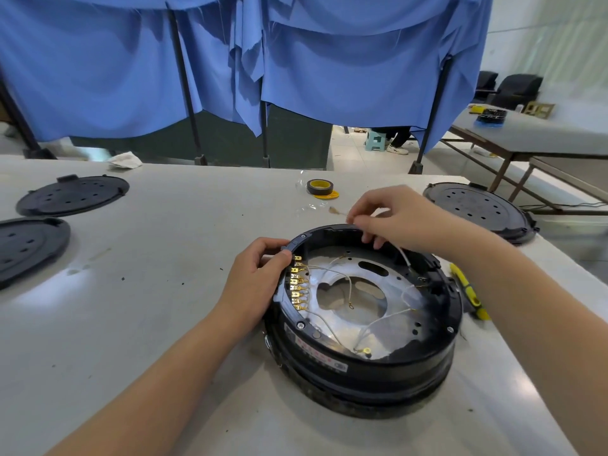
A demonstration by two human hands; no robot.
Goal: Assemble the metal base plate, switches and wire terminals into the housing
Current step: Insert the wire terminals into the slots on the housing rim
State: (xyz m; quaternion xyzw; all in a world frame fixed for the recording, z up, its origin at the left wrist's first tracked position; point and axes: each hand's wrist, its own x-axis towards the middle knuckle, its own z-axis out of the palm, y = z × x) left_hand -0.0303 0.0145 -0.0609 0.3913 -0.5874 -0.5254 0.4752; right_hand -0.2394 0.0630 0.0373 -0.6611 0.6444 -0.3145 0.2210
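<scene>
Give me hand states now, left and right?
Left hand: grips the housing rim.
Right hand: pinches a white wire above the housing.

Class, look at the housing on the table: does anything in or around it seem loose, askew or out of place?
Yes. Inside the housing, several thin wires lie loose across the metal plate, some ring terminals unattached. The right hand pinches one wire over the far rim. A crumpled rag lies at the table's far edge.
</scene>
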